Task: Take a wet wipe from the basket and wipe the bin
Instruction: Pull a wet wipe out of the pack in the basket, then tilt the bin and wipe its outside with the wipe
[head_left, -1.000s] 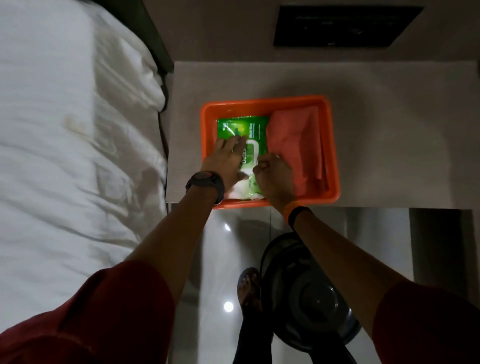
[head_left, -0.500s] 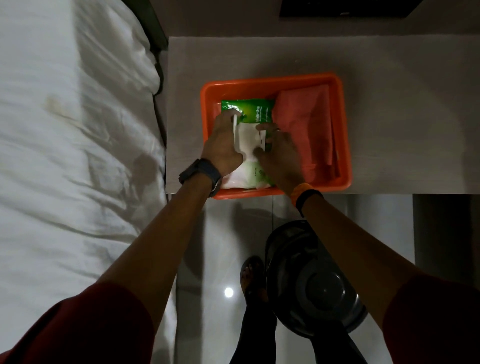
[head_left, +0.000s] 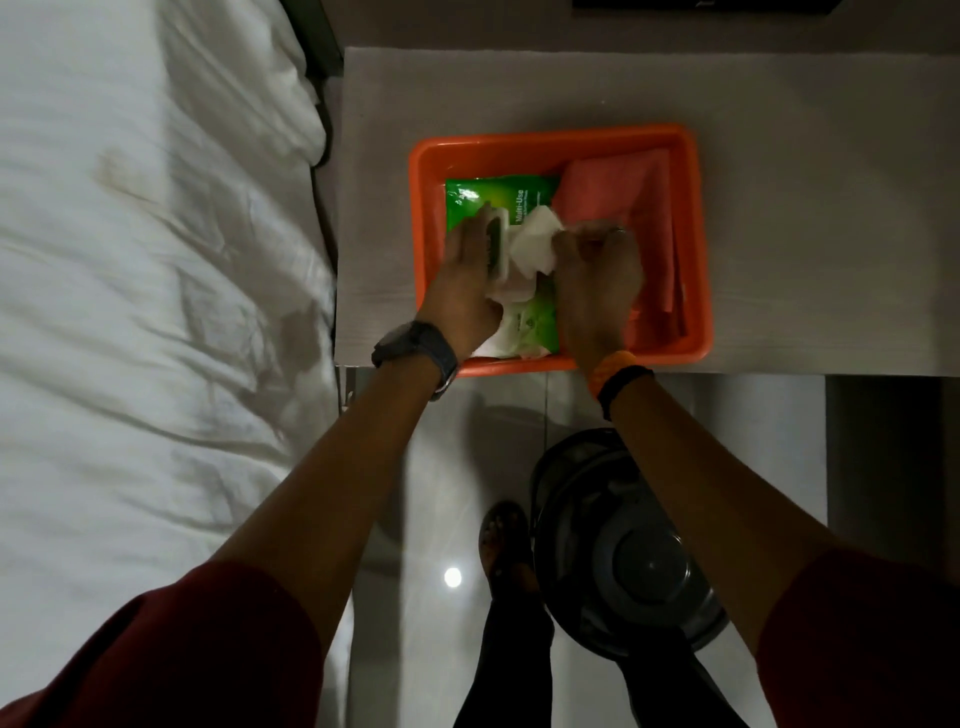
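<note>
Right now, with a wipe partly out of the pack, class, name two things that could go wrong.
1. The right hand pinches the wet wipe; a hard tug may drag extra sheets out.
2. The orange basket sits at the table's near edge; pulling could slide it off.

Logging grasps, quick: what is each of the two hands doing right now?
Left hand: open, fingers fairly straight, pressing down on the wipe pack.
Right hand: closed, pinching the wet wipe at the pack's opening.
</note>
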